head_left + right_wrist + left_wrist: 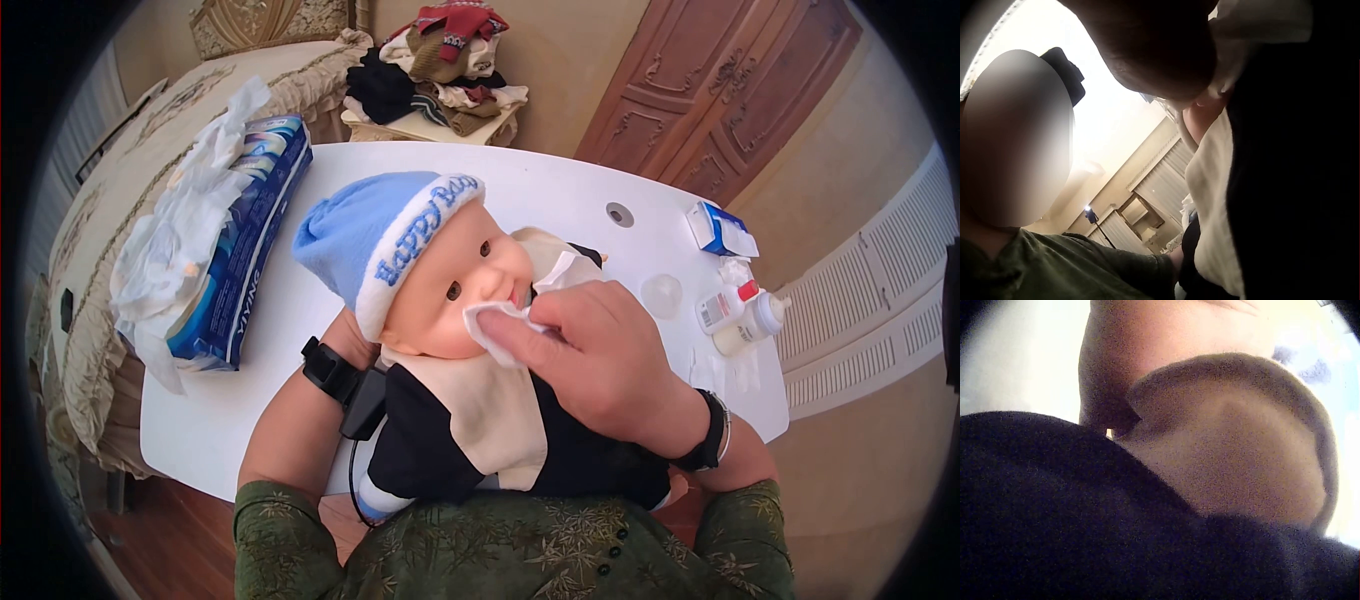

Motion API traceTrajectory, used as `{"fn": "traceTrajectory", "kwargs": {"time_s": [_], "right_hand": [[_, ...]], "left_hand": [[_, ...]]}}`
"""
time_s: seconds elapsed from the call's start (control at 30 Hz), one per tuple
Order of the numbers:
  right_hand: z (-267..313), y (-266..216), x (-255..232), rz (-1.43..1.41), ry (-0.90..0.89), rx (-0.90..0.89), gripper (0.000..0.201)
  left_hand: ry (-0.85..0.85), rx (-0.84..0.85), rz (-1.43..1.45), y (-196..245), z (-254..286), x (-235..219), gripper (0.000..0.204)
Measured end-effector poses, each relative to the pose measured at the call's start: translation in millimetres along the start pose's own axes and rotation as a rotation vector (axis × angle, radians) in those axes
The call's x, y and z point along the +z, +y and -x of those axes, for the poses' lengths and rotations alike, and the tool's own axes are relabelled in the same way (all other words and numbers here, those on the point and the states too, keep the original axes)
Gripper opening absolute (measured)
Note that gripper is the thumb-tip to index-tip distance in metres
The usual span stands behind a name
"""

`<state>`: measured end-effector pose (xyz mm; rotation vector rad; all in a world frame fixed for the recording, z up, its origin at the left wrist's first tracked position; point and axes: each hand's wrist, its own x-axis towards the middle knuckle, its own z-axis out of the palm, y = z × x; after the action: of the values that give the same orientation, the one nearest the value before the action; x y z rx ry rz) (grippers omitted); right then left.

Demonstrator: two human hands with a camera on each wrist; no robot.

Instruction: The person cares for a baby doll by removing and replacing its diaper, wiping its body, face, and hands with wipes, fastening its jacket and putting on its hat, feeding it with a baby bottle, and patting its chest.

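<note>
A baby doll [440, 290] in a blue hat [345, 230], cream bib [490, 420] and dark top leans back against the person's front, face up. The right hand [605, 360] pinches a folded white wipe [484, 340] and presses it to the doll's cheek beside the mouth. Behind the doll's head and neck is the left hand [1154, 344]; its fingers are hidden in the head view. The left wrist view shows part of that hand beyond a pale collar-like cloth [1235, 450], above dark fabric.
A blue pack [265, 240] with crumpled white sheets [185, 235] lies on the white table [560, 170], at left. Toward the right are a small blue box [720, 230], bottles [745, 325] and a clear round item [661, 296]. Piled clothes [440, 70] sit behind, beside a bed [140, 130].
</note>
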<state>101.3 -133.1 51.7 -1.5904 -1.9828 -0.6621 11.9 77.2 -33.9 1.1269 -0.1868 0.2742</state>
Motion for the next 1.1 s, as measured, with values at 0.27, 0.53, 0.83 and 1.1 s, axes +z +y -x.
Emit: {"fn": "traceTrajectory", "kwargs": {"time_s": [0.27, 0.53, 0.83, 1.1], "right_hand": [[11.9, -4.9, -5.4, 0.016, -0.115, -0.078, 0.031], [40.3, 48.5, -27.4, 0.042, -0.104, 0.211, 0.022], [109.3, 109.0, -11.8, -0.066, -0.367, 0.832, 0.018], [99.3, 99.8, -43.2, -0.092, -0.285, 0.737, 0.027]], "left_hand": [[0.053, -0.077, 0.129, 9.1, 2.7, 5.8, 0.057], [-0.013, -0.017, -0.051, 8.1, 7.8, 7.0, 0.061], [-0.063, -0.065, -0.003, 7.3, 14.2, 5.3, 0.061], [-0.066, -0.087, 0.005, 9.7, 24.8, 0.5, 0.062]]}}
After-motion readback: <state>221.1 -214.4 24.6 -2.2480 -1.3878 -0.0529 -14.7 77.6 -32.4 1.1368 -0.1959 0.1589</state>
